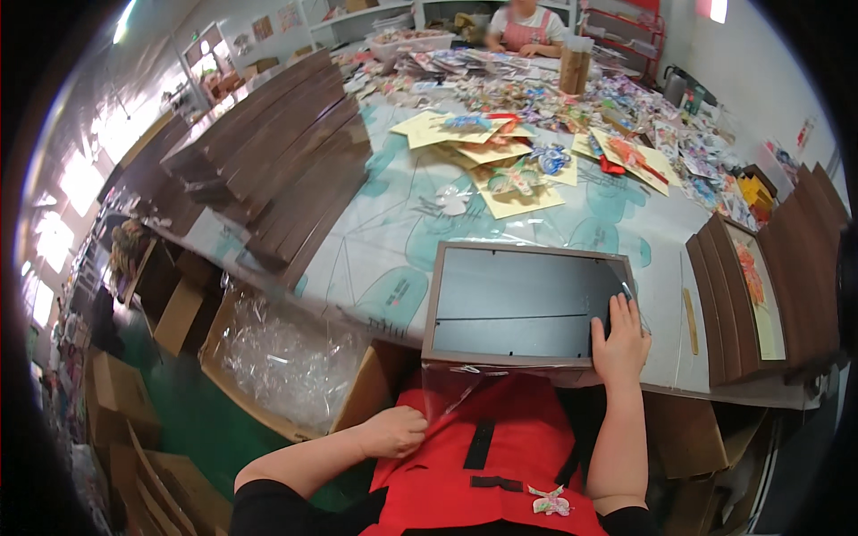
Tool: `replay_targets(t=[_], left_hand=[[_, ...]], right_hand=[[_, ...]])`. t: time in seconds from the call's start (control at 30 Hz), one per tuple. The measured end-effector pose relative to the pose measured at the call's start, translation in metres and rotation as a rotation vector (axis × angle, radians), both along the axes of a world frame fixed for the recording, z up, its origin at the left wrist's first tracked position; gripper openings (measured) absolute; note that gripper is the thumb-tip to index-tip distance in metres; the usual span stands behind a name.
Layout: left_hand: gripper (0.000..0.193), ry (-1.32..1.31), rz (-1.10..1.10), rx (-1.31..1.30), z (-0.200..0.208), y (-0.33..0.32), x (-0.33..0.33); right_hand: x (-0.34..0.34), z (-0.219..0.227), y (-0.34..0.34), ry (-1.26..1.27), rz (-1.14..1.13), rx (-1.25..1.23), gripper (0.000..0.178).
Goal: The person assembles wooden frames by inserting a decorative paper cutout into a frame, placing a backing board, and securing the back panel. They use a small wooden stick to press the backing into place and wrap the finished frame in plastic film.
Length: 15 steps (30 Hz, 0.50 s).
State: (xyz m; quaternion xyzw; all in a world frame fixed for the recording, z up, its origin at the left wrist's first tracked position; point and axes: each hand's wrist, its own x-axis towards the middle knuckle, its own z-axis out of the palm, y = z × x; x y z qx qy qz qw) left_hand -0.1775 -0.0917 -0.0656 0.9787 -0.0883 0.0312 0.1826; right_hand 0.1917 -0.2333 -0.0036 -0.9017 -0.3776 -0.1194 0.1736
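Observation:
A brown picture frame (527,362) lies at the table's near edge, its dark back panel (518,295) facing up. My right hand (623,339) rests flat on the frame's right side, fingers stretched out and thumb apart. Clear plastic film (451,386) hangs from the frame's near edge toward my left hand (395,431). That hand is closed in front of my red apron, pinching the end of the film; the fingertips are partly hidden. More film shows along the frame's far side.
Stacked brown frames (295,152) stand left, with more frames (724,304) upright at right. Yellow cards with colourful figures (514,165) lie beyond. A cardboard box (371,393) of crumpled film (286,357) sits below left. A thin yellowish strip (690,322) lies right. A person (527,31) sits across.

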Motion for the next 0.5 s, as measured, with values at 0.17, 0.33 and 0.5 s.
replay_targets(t=[0.17, 0.33, 0.5], left_hand=[[0.045, 0.416, 0.468, -0.120, -0.042, 0.000, -0.019], [0.067, -0.103, 0.787, -1.566, -0.005, 0.020, 0.053], [0.038, -0.322, 0.814, -1.791, -0.002, 0.001, 0.093]], right_hand=[[0.003, -0.004, -0.003, -0.026, 0.035, -0.031, 0.049], [-0.020, 0.005, 0.002, -0.078, 0.370, 0.191, 0.043], [-0.055, 0.016, 0.004, 0.080, 0.603, 0.082, 0.058]])
